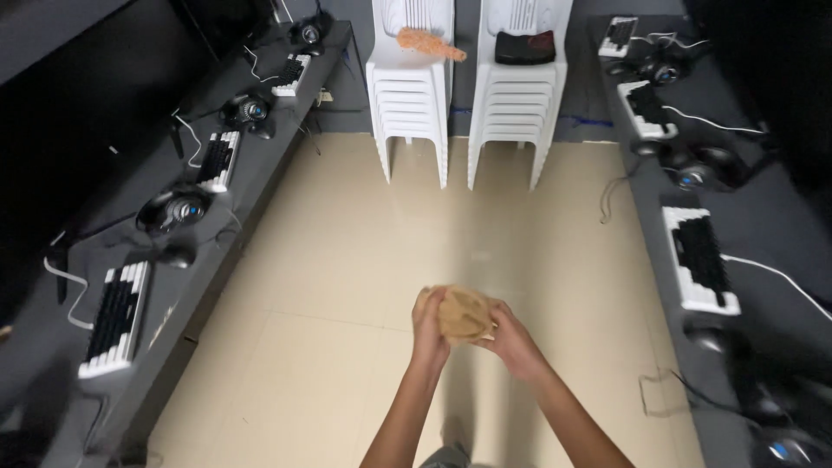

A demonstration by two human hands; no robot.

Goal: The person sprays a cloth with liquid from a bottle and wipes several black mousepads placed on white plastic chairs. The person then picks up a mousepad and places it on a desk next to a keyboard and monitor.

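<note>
You held a tan cloth point(464, 314) bunched between both hands, out in front of you above the cream tile floor point(329, 286). Your left hand point(428, 328) gripped its left side — your right hand point(511, 340) gripped the right. Your fingers hid part of the cloth, and it looked blurry. It seemed soft and crumpled, like a ball. Beyond the cloth stood two stacks of white plastic chairs point(468, 95).

crumpled tan cloth bundle point(463, 314): partly hidden by fingers | forearms: cut off at bottom edge | dark right counter point(780, 234): cut by edge
</note>
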